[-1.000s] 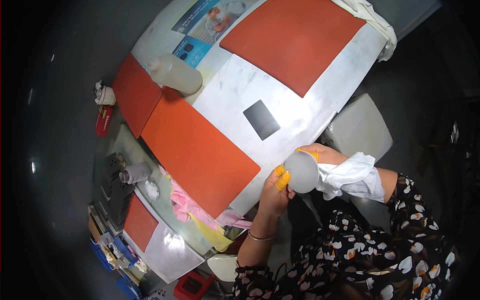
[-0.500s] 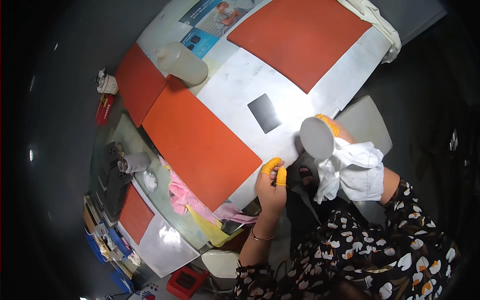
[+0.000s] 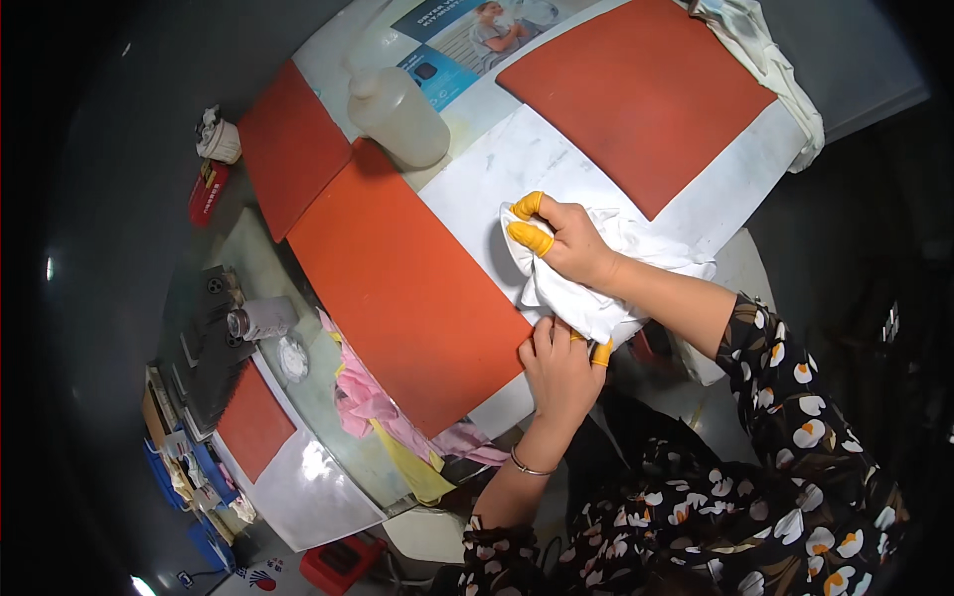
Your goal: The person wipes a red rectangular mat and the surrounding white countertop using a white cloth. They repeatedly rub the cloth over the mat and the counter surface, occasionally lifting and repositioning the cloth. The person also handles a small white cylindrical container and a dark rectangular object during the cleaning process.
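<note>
My right hand (image 3: 566,241), with yellow finger cots on two fingertips, presses a crumpled white cloth (image 3: 586,288) onto the white table top (image 3: 477,199). The cloth covers the spot between the two large orange mats (image 3: 397,298) and spills over the near table edge. My left hand (image 3: 556,368) lies at that near edge, fingers on the lower end of the cloth, one yellow cot showing. Whatever lies under the cloth is hidden.
A cloudy plastic bottle (image 3: 397,114) lies at the far side by a printed sheet (image 3: 467,40). Another orange mat (image 3: 641,89) fills the far right. Pink and yellow cloths (image 3: 388,427) hang left. A small tin (image 3: 260,320) stands on the side shelf.
My right hand has swung left and down from above the table edge, bringing the white cloth onto the table top. My left hand moved up to the cloth's lower end.
</note>
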A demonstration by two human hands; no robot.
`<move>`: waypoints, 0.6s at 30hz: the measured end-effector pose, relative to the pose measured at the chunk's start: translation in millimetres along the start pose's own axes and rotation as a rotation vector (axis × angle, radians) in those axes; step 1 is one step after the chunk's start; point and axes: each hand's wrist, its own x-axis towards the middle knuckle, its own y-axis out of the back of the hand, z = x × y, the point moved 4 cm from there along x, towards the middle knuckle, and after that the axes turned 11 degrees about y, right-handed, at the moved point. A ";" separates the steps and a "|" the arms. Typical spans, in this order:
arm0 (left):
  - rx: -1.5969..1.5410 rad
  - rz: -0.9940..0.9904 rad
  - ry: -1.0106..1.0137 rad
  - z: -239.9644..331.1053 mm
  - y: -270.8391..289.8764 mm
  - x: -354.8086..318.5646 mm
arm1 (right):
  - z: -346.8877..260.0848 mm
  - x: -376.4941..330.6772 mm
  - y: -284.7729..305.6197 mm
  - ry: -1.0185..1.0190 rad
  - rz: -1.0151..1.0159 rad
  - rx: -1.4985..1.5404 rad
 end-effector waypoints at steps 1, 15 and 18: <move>0.009 -0.015 0.020 -2.2 -0.8 -5.0 | -1.5 0.7 -2.3 0.012 -0.001 0.012; 0.088 -0.026 0.028 -1.4 -1.7 -1.9 | 4.7 15.7 -25.5 0.316 -0.049 -0.155; 0.086 -0.001 0.006 1.4 -0.5 0.9 | 18.9 40.7 -13.0 0.217 0.064 -0.168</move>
